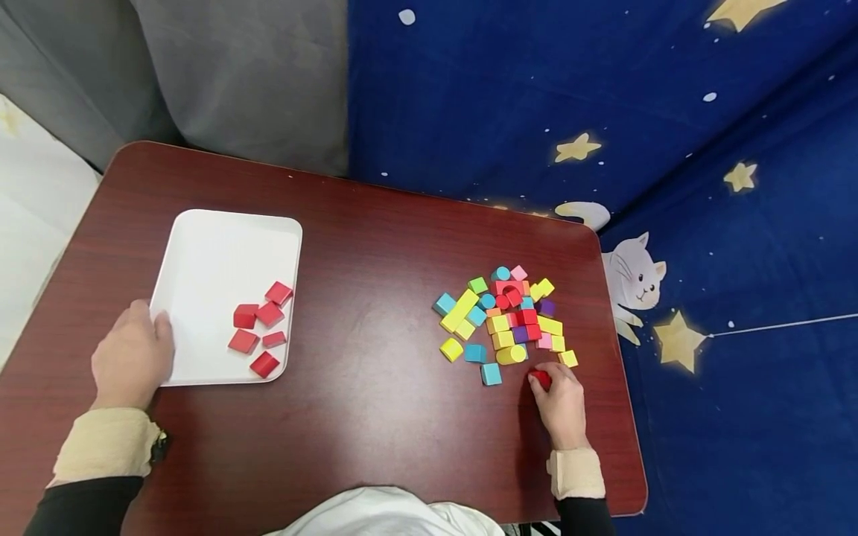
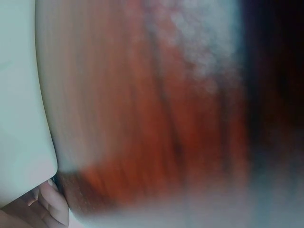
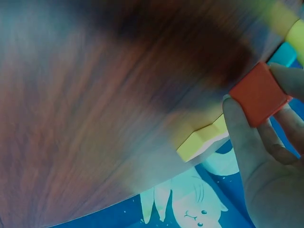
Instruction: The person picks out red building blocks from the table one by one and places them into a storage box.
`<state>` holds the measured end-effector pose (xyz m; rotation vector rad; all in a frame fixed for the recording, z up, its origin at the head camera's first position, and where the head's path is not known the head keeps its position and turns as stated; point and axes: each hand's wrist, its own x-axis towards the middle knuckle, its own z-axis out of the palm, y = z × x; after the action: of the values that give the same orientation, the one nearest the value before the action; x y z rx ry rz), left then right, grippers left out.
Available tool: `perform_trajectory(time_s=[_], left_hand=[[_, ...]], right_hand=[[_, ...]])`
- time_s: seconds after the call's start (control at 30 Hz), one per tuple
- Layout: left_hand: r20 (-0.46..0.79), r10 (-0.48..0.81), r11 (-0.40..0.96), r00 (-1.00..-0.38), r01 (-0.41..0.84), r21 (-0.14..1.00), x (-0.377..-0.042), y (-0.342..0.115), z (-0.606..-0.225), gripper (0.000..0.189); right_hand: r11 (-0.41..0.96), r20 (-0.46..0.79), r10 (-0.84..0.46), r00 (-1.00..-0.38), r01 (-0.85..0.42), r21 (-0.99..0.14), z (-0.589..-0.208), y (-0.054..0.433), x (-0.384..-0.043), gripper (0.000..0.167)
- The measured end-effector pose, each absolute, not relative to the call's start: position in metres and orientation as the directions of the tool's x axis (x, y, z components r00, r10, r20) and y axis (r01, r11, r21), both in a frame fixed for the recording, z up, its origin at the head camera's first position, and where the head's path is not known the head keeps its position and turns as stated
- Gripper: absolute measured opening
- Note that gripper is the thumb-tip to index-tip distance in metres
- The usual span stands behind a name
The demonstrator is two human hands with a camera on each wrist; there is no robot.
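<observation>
In the head view I see the left hand (image 1: 132, 353), its grip clamped on a white tray (image 1: 214, 275) near the left corner closest to the person, thumb at the rim. Six red blocks (image 1: 269, 314) lie in the tray's near right part. The right hand (image 1: 561, 406) has its grip closed on a red cube (image 1: 540, 380) — pinched between thumb and fingers — just beside the near edge of a multicoloured block pile (image 1: 503, 340) on the desk (image 1: 375, 298).

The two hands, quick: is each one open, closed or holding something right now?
Left hand: closed, holding the white tray at its edge.
Right hand: closed, pinching a red block.
</observation>
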<state>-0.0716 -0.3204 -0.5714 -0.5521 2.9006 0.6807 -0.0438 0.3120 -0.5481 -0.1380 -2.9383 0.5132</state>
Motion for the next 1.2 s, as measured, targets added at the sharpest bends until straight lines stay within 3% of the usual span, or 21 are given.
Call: perform_trajectory(time_s=[0.17, 0.33, 0.47, 0.83, 1.2], left_hand=[[-0.202, -0.322, 0.833, -0.925, -0.378, 0.404, -0.072, -0.322, -0.571, 0.047], [-0.209, -0.323, 0.833, -0.923, -0.382, 0.400, -0.072, -0.321, -0.571, 0.048], [-0.203, -0.324, 0.833, -0.924, -0.380, 0.401, -0.071, -0.321, -0.571, 0.047], [-0.185, -0.317, 0.833, -0.930, -0.366, 0.415, -0.071, -0.321, -0.571, 0.046], [-0.187, -0.322, 0.835, -0.928, -0.372, 0.406, -0.071, -0.319, -0.569, 0.046]], right_hand=[[0.929, 0.105, 0.077, -0.991, 0.033, -0.369, -0.543, 0.294, -0.032, 0.022], [0.917, 0.012, 0.102, -0.995, 0.089, -0.390, -0.534, 0.278, -0.026, 0.024], [0.913, 0.016, 0.086, -0.996, 0.072, -0.402, -0.528, 0.263, -0.025, 0.024], [0.870, 0.063, -0.163, -0.985, -0.173, -0.463, -0.527, 0.194, -0.020, 0.029], [0.780, 0.104, -0.391, -0.915, -0.389, -0.490, -0.529, 0.144, -0.036, 0.020]])
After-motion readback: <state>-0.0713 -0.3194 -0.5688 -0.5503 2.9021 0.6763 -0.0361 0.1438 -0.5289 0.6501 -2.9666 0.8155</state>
